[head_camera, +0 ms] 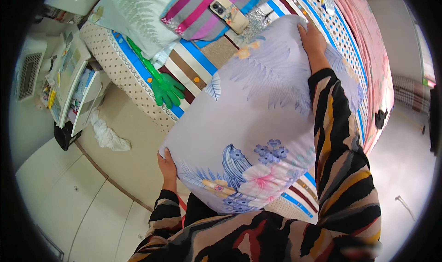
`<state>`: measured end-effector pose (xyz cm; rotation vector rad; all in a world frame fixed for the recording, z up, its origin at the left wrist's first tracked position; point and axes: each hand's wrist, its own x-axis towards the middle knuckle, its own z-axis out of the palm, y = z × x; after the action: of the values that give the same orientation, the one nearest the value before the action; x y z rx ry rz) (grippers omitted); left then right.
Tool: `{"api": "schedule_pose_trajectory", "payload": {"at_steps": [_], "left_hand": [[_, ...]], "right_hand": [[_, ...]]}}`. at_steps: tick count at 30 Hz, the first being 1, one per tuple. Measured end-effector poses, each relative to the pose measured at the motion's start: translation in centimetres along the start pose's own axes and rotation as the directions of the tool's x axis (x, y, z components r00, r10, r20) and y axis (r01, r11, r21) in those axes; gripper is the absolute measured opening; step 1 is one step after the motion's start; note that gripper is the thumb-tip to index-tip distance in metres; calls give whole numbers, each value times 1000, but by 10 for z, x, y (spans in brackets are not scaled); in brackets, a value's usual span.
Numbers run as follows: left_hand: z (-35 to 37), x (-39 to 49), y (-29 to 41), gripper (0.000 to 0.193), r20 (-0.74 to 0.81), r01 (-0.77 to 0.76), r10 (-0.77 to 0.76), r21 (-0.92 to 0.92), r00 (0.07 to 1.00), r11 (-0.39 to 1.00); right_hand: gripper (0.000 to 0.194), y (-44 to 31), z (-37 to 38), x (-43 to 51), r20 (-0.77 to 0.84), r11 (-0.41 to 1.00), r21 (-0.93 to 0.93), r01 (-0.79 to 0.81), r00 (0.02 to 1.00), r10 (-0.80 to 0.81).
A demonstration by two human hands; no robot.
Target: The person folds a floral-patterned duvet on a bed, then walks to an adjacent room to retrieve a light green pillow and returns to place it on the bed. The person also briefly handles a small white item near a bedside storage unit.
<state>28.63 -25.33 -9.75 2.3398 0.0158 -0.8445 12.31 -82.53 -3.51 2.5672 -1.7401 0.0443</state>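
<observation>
A pale lilac pillow (pixel 262 120) with a floral print spans the space before me, held up by two corners over the bed. My left hand (pixel 167 167) grips its near left corner, thumb on top. At the far right corner, my right hand (pixel 313 40) pinches the fabric, with that arm stretched along the pillow's right side. Beneath lies a striped and dotted bedsheet (pixel 186 63). Just beyond the pillow, a phone (pixel 228 14) in a decorated case rests on a striped folded cloth (pixel 193 11).
A pale green pillow (pixel 138 16) and a green hand-shaped clapper (pixel 167 89) lie on the bed. Pink bedding (pixel 371 54) runs along the right. White cloth (pixel 107 134) lies on the floor beside an open drawer cabinet (pixel 86 99). White cabinet doors (pixel 93 199) stand lower left.
</observation>
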Motion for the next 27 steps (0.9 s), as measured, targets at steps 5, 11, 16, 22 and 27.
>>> {"api": "schedule_pose_trajectory", "payload": {"at_steps": [5,11,16,22,27], "left_hand": [[-28,14,56,52,34,-275,282,353,959,894],[41,28,139,54,266,-729,691,72,672,681],[94,26,134,54,427,-679,572,152,700,718],[88,25,130,55,462,-607,481,171,745,776],[80,23,188,54,520,-642,602,-125,607,756]], "right_hand": [[52,1,-41,-8,-142,1000,2,16,990,-15],[44,65,-90,-96,-431,959,-132,252,856,-285],[52,114,-3,-150,-76,995,-99,-29,997,22],[43,132,-19,-160,-235,951,303,56,972,18],[33,133,-102,-275,-389,849,529,2,889,241]]}}
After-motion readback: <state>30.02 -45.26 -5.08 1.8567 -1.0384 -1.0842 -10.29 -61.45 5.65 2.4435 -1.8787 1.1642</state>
